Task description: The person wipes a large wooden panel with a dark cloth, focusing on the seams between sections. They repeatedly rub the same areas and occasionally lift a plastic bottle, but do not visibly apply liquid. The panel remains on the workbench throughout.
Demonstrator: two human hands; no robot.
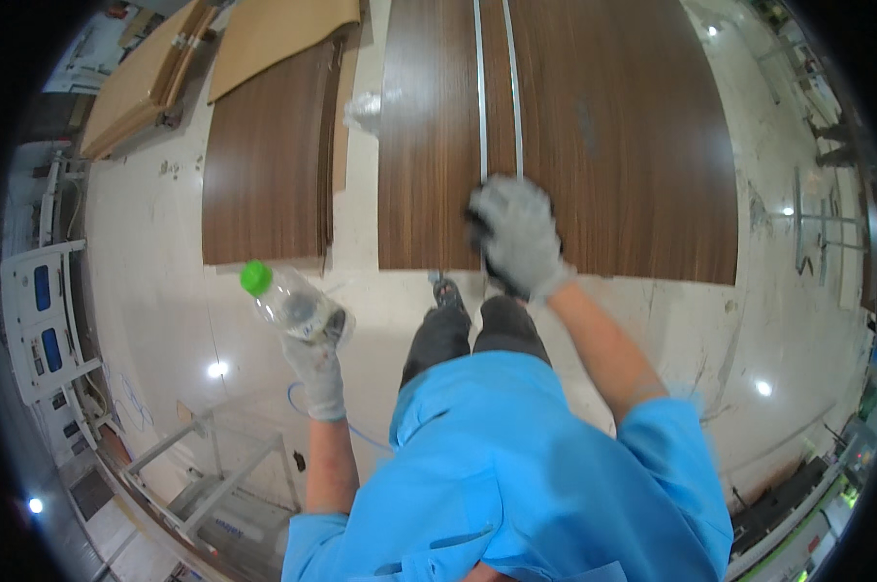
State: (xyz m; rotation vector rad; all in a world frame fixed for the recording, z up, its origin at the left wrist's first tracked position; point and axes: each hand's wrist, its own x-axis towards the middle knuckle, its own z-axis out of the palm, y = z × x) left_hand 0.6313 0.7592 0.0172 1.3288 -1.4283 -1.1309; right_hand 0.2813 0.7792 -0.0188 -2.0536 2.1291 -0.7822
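Note:
My left hand (314, 373), in a pale grey work glove, is closed around a clear plastic bottle (298, 306) with a green cap. The bottle tilts up and to the left, and its lower part looks dark inside. My right hand (518, 238), in a grey glove with black on it, is over the near edge of a large brown wood-grain panel (633, 145). Motion smears its fingers, so their grip is hidden from me. Two thin light metal-coloured strips (481, 92) run lengthwise along the panel and end by that hand.
Left of the panel lies a stack of brown boards (264, 184), partly under a cardboard sheet (283, 39). More flat cardboard (143, 82) rests farther left. A crumpled clear plastic piece (364, 112) sits between the stacks. A metal frame (230, 475) stands at the lower left, with blue tubing (356, 435) nearby.

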